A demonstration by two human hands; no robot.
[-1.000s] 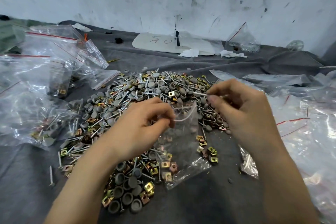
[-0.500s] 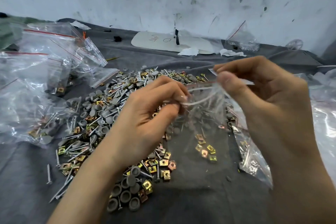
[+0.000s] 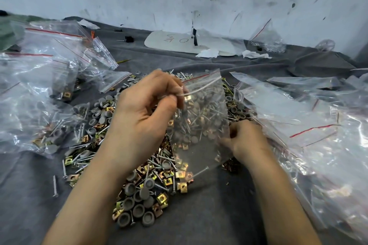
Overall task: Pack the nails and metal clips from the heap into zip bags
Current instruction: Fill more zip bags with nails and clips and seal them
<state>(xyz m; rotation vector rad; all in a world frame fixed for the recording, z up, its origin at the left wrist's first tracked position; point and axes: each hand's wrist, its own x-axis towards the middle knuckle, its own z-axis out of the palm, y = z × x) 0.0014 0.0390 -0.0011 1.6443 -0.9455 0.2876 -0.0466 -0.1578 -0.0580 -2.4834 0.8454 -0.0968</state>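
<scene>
Right hand point(image 3: 249, 141) has let go of the bag mouth and dropped to the heap. The left hand point(image 3: 143, 113) now carries the bag alone, higher than before.

Far left: stack of filled bags point(image 3: 29, 93), overlapping, at least four red zip lines visible, exact count unclear. Nails, clips and caps show through the plastic.

Two loose nails point(image 3: 54, 185) lie on the grey-clothed counter point(image 3: 209, 215), just left of the heap.

One heap point(image 3: 95, 113) at centre: nails point(image 3: 79, 162), brass-coloured metal clips point(image 3: 161, 198) and grey caps point(image 3: 129, 203) mixed, far too many to count. About ten caps sit at the near tip.

Left hand grip: thumb and forefinger pinched tight on the top left corner of one clear zip bag point(image 3: 207, 109). The bag hangs over the heap, red line along its top, mouth slightly parted. One nail shows near its bottom edge; inside or underneath, cannot tell.

Right hand is low at the bag's right edge, on the heap, fingers curled and partly behind the plastic. Whether its grip has anything, cannot tell.

Right: pile of empty bags point(image 3: 298, 105), flat and overlapping, count unclear.

Back: one white board point(image 3: 171, 43) with handwriting, two crumpled tissues point(image 3: 208, 53), one more bag point(image 3: 265, 40) standing by the wall.
</scene>
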